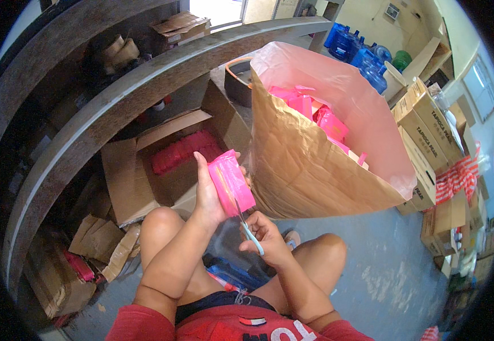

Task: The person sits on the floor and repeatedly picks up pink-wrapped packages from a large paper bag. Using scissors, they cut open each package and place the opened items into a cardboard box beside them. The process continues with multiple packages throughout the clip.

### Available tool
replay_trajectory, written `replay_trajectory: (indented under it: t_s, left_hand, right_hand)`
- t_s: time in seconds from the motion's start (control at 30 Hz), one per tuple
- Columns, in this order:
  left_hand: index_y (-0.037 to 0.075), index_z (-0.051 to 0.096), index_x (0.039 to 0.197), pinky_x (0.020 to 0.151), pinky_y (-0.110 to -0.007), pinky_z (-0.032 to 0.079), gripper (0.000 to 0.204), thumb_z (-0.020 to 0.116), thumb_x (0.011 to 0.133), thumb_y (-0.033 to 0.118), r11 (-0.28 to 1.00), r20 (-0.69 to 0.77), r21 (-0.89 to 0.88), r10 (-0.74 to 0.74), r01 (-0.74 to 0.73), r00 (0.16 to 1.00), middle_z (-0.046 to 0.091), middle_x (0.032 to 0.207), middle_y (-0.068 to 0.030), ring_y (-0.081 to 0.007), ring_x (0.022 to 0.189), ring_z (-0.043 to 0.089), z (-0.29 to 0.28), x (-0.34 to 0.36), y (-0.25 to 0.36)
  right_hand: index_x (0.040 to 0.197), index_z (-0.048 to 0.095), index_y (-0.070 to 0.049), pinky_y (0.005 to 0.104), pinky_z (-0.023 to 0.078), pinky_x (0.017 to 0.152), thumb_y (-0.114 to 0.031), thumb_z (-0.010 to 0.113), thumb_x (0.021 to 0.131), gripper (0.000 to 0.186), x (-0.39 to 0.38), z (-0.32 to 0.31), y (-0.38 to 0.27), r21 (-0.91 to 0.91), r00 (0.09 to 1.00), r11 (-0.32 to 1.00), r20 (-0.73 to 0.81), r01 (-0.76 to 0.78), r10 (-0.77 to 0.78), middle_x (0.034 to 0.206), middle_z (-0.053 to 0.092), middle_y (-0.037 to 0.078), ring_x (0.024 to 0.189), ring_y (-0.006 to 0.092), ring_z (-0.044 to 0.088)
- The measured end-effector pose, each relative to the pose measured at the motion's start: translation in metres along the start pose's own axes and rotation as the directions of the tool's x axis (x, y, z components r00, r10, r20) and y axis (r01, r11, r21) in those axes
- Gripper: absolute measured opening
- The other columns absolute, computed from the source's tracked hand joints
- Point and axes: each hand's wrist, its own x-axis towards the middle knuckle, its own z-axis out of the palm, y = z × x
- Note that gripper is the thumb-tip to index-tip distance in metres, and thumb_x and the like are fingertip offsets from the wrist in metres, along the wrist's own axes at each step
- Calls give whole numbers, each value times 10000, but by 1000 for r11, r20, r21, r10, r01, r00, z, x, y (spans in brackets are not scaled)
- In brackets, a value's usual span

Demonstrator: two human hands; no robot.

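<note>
You have 2 hands at work in front of you. Your left hand (208, 200) is partly open, cupped around 1 pink packet (231, 183), its thumb along the left side and fingertips showing past the right. Your right hand (268, 237) is curled about 1 pair of scissors (252, 236) with light blue handles; the blades lie against the packet's near end, and you cannot tell from here how far they have gone in.

Just beyond and right of your hands stands 1 large brown sack (309, 170), pale inside, with several pink packets (331, 124) in it, overlapping too much to count. Beyond your left hand is 1 open cardboard box (126, 184) holding a row of pink packages (180, 151), which you cannot count surely either.

Under you is a blue-grey floor (386, 278), scuffed pale to the right of your hands. A metal rail (161, 71) curves across the far left. Well beyond the sack are at least 5 blue water jugs (344, 44); well to the right of your hands are stacked cartons (429, 125) and red-and-white striped plastic (456, 181).
</note>
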Motion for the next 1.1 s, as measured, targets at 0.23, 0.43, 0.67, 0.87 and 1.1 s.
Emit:
replay_trajectory:
  t_s: [0.23,0.43,0.67,0.87,1.1]
  left_hand:
    - [28,556,1187,651,-366,545,962,267,798,859,989,-56,135,73,-65,996,629,806,-92,-234,690,642,-1,1,-6]
    - [30,561,1156,628,-352,544,944,272,801,855,987,-52,135,99,-91,994,629,795,-97,-230,674,642,1,-2,-4]
    - [36,553,1155,639,-350,536,899,292,822,829,994,-3,99,48,-48,999,629,791,-101,-231,675,635,-1,-3,-12]
    - [44,550,1165,639,-355,545,874,310,830,815,988,23,121,91,-93,996,632,799,-98,-224,692,644,-6,-2,-10]
    - [30,533,1198,626,-346,545,923,277,817,832,973,12,202,115,-115,993,627,822,-95,-222,689,642,-11,-4,-14]
  right_hand:
    - [952,524,-84,181,351,499,-175,900,661,485,-3,-3,-1,-9,1000,1000,-17,10,-10,793,537,-27,632,40,483]
    - [943,530,-85,174,332,461,-142,888,670,455,-5,2,-1,36,998,999,-51,-36,38,764,541,-31,565,24,463]
    - [949,533,-75,183,331,426,-147,874,690,434,-5,3,4,87,999,995,-5,41,-41,770,555,-22,546,30,470]
    - [901,505,-88,186,310,453,-94,835,745,365,-9,5,-1,60,995,995,-58,-74,78,713,524,-44,560,22,452]
    - [867,500,-91,184,298,444,-72,822,757,340,-5,13,-1,66,996,997,-87,-25,31,648,501,-62,526,14,432]
